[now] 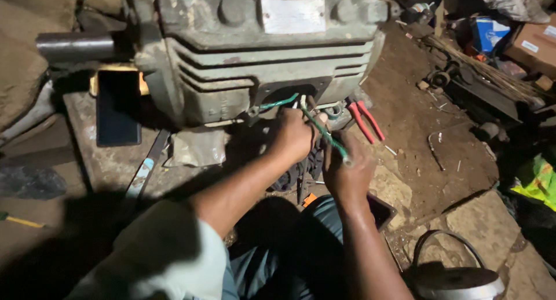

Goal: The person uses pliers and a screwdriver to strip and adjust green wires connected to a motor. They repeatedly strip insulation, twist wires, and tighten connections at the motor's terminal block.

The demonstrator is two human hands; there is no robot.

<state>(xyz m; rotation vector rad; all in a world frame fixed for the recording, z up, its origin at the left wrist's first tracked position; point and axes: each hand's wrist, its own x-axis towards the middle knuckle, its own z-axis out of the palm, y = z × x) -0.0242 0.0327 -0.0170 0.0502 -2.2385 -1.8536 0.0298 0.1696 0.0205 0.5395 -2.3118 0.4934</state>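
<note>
A pale rectangular plate sits high on the front of the grey ribbed motor; its writing is washed out. At the top right lie a blue-and-white box and a brown carton with a white label, both partly cut off by the frame edge. A bright yellow-green wrapper shows at the right edge.

The green wire comes out of the dark opening low on the motor's front and runs down to the right. The left hand is closed around it just below the opening; the right hand grips its lower end, fingers curled shut. The two hands sit close together, nearly touching.

Red-handled pliers lie on the floor just right of the hands. A dark phone leans by the motor's left. The opening's inside is too dark to read, and the lower left is deep in shadow.
</note>
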